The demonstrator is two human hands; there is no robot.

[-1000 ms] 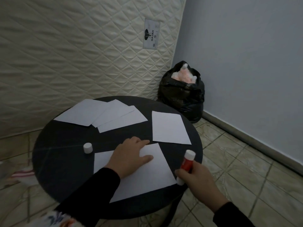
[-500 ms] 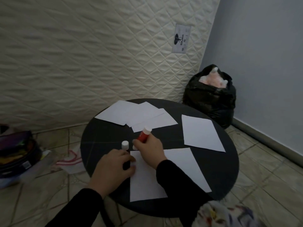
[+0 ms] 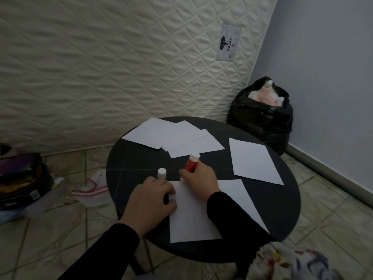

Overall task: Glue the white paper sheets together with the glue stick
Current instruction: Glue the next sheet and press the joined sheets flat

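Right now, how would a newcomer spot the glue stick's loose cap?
Find the round black table. Near its left side, just beyond the left hand, stands a small white cap. Unlike the red glue stick beside it, it is all white, upright and unheld.

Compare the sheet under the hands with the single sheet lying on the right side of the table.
The near sheet is pinned at its left edge by the left hand while the right hand works the glue stick at its top corner; the right sheet lies untouched. The near sheet is partly covered by hands and a sleeve; the right sheet shows whole. Both are plain white and lie flat on the black table.
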